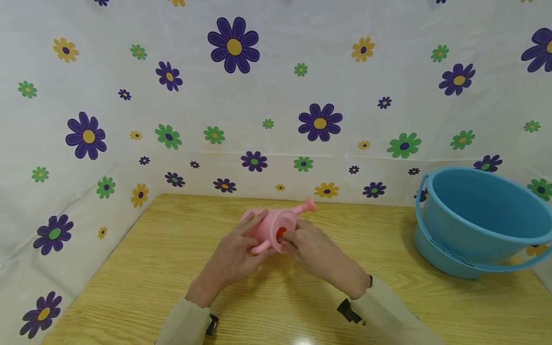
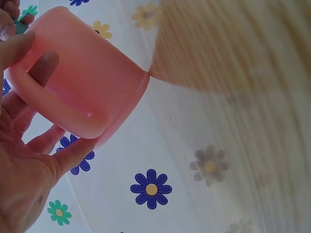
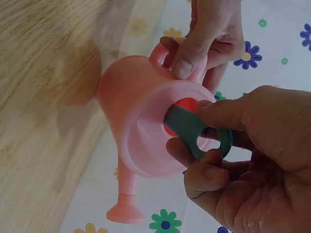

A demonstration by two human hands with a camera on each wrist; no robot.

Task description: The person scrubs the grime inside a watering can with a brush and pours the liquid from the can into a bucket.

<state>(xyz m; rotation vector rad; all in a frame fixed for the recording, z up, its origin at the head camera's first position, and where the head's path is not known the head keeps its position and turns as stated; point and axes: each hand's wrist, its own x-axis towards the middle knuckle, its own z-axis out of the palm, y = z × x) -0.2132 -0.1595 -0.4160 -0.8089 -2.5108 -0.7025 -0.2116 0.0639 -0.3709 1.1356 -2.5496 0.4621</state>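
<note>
A pink toy watering can (image 1: 266,229) lies tilted above the wooden table, its wide mouth turned toward me and its spout pointing to the back right. My left hand (image 1: 235,254) grips it by its loop handle (image 2: 58,107), with fingers spread along the body. With thumb and fingers, my right hand (image 1: 316,249) pinches a teal tool handle (image 3: 182,121) that ends in a ring. The handle's other end reaches into the can's mouth, where that part is hidden. Orange-red (image 3: 187,103) shows inside the opening.
A large blue bucket (image 1: 457,258) with its carrying handle hanging down stands on the right of the wooden table (image 1: 164,239). White flower-printed sheeting (image 1: 276,96) forms the back and left walls behind the table edges.
</note>
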